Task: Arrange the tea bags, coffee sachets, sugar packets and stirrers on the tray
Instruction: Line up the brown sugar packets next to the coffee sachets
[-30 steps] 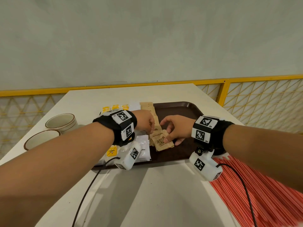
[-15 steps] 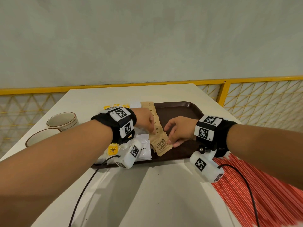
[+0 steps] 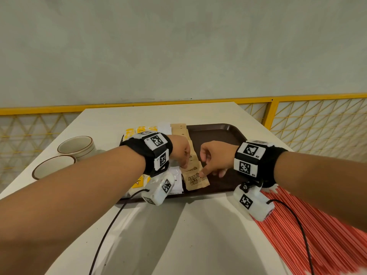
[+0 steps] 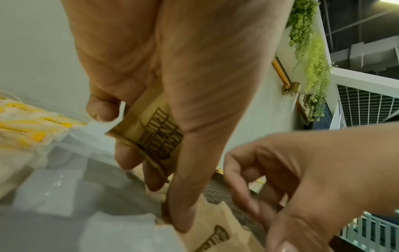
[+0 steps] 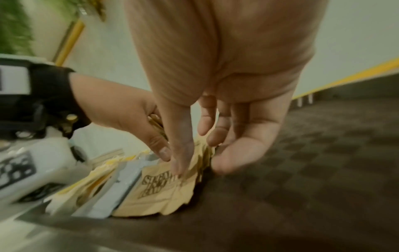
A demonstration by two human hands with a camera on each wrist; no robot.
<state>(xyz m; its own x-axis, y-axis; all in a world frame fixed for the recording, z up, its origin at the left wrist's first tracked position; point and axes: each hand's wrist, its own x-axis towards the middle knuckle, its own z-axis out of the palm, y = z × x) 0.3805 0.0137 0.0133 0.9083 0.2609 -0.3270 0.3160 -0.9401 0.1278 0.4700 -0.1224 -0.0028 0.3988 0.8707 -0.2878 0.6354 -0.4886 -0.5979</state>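
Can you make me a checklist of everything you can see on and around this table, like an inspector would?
Surface: pale table; brown tray on it.
Job's things: brown sugar packets, white sachets and yellow-marked packets in rows on the tray; red stirrers still on the table, off the tray.
Clutter: two bowls left of the tray.
Hands: left hand holds a stack of brown packets; right hand, fingers straight, touches the nearest brown packet.
Cables: black wrist-camera cables trail over the table.
Surroundings: plain wall, yellow railing, hanging plants.
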